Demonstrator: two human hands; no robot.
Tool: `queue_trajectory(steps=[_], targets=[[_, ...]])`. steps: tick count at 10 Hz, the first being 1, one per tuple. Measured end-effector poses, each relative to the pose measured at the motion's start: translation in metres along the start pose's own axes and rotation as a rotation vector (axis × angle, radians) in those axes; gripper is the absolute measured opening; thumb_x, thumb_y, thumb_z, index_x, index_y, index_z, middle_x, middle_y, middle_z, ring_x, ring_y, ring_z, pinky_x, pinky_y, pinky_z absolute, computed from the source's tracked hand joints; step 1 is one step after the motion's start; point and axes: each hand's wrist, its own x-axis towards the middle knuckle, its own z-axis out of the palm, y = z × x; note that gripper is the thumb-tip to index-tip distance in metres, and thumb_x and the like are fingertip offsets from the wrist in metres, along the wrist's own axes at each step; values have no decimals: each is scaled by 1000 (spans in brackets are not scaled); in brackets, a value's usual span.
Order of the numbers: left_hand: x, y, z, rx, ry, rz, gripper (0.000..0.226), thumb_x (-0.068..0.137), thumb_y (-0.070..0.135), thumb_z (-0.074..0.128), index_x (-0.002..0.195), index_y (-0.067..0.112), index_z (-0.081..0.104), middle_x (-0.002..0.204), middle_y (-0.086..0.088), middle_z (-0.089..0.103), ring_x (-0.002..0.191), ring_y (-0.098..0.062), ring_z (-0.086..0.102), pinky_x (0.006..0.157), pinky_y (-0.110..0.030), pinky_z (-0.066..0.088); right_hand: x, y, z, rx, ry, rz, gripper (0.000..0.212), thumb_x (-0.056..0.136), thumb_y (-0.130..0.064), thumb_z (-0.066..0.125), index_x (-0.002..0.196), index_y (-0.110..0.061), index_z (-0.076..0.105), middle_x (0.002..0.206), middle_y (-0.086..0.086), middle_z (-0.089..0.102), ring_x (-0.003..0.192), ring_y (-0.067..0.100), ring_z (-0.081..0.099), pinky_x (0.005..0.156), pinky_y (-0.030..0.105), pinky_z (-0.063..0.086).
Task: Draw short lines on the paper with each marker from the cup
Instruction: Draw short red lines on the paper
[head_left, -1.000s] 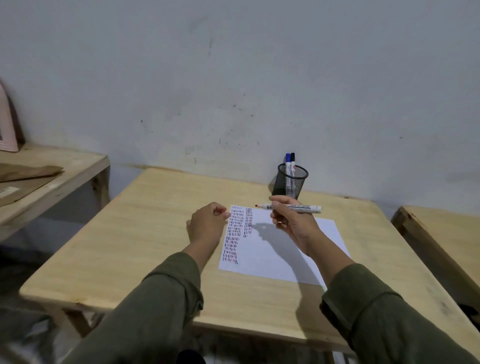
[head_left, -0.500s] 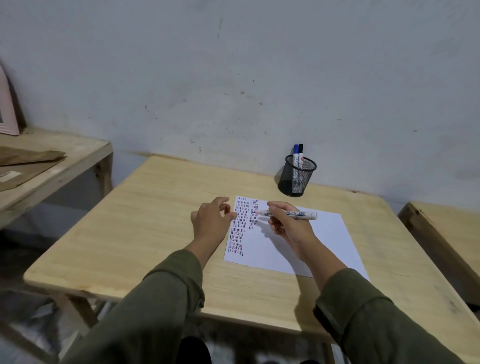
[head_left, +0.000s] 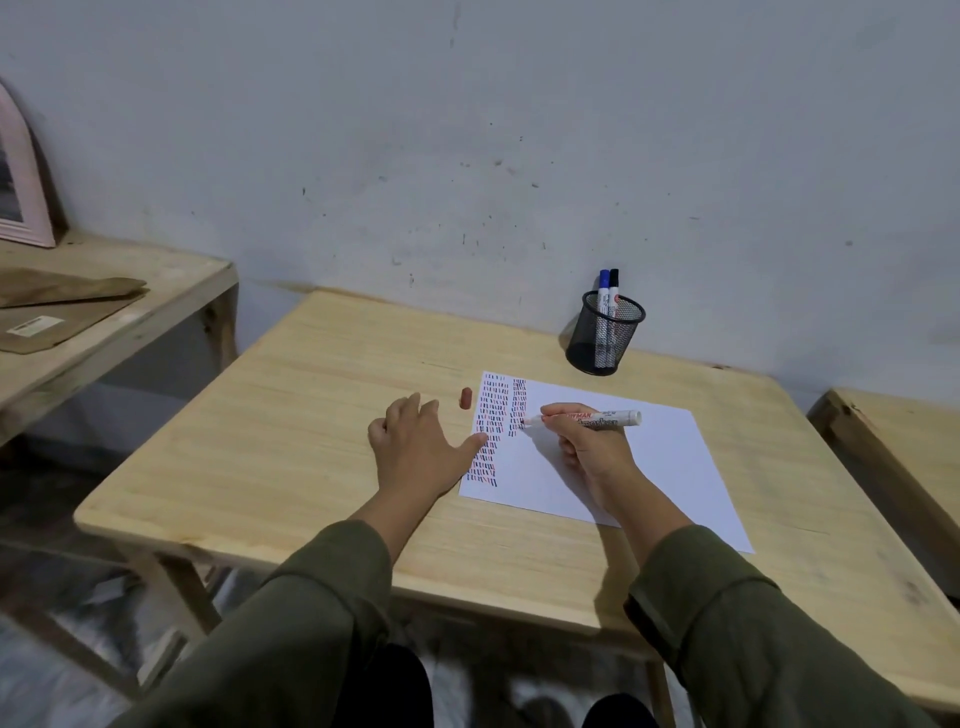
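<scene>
A white sheet of paper (head_left: 660, 467) lies on the wooden table (head_left: 311, 415), with columns of short red, blue and black lines along its left side. My right hand (head_left: 589, 449) grips a white marker (head_left: 597, 418) with red print, its tip touching the paper beside the second column. My left hand (head_left: 415, 449) rests flat and open on the table, thumb on the paper's left edge. A red cap (head_left: 466, 398) lies on the table just left of the paper. A black mesh cup (head_left: 602, 335) behind the paper holds a blue-capped and a black-capped marker (head_left: 608, 296).
A second wooden table (head_left: 104, 312) at the left carries brown envelopes (head_left: 57, 306) and a pink frame (head_left: 21, 187). Another wooden surface (head_left: 893, 457) stands at the right. A grey wall (head_left: 519, 130) rises right behind the table.
My right hand lowered the marker until its tip met the paper. My left hand opened and spread flat, and the red cap now lies on the table.
</scene>
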Motion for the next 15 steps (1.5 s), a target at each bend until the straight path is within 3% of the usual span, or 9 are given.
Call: queue_trajectory(steps=[2, 5, 6, 9, 11, 14, 15], targets=[[-1, -1, -1, -11, 6, -7, 87, 73, 73, 48, 140, 18, 42, 155, -4, 29, 145, -18, 18, 111, -40, 16, -1, 2, 1, -46, 23, -18, 10, 86, -11, 63, 82, -15, 71, 39, -15, 48, 48, 5, 38, 53, 18, 31], [-1, 0, -1, -8, 9, -8, 88, 72, 73, 49, 140, 18, 43, 155, -3, 30, 145, -18, 18, 111, -40, 16, -16, -6, 6, -20, -18, -57, 8, 84, -4, 64, 90, -3, 69, 45, -16, 57, 46, -5, 52, 48, 5, 39], [-1, -1, -2, -6, 12, -7, 87, 72, 73, 50, 139, 18, 44, 155, -3, 30, 145, -17, 18, 111, -39, 16, -19, -8, 7, -19, -11, -46, 9, 83, -5, 65, 91, -3, 69, 59, -7, 59, 54, 0, 54, 49, 6, 40], [-1, -1, -2, -2, 6, -10, 88, 72, 74, 49, 139, 18, 43, 155, -3, 29, 145, -18, 18, 111, -39, 16, -16, -7, 7, -57, -10, -39, 5, 83, -8, 67, 82, -11, 71, 67, -6, 62, 64, 4, 53, 56, 10, 42], [-1, 0, -3, -1, 0, -11, 87, 72, 73, 49, 139, 18, 44, 155, -3, 29, 145, -17, 18, 111, -40, 16, -13, -5, 6, -68, -11, -53, 8, 83, -6, 64, 88, -2, 70, 56, -11, 58, 54, 0, 51, 52, 7, 40], [0, 1, -4, -30, -14, -11, 83, 74, 71, 51, 141, 22, 40, 155, -1, 29, 145, -17, 18, 110, -40, 17, -10, -2, 1, -20, 4, -51, 6, 84, -7, 65, 86, -8, 70, 54, -15, 58, 57, 2, 49, 51, 10, 38], [5, 1, -5, -132, 40, -4, 71, 78, 61, 56, 139, 28, 41, 151, 7, 35, 143, -13, 22, 105, -39, 21, -7, 1, -1, 6, -13, -46, 10, 85, -7, 62, 82, -13, 70, 47, -16, 54, 54, 5, 42, 51, 15, 33]])
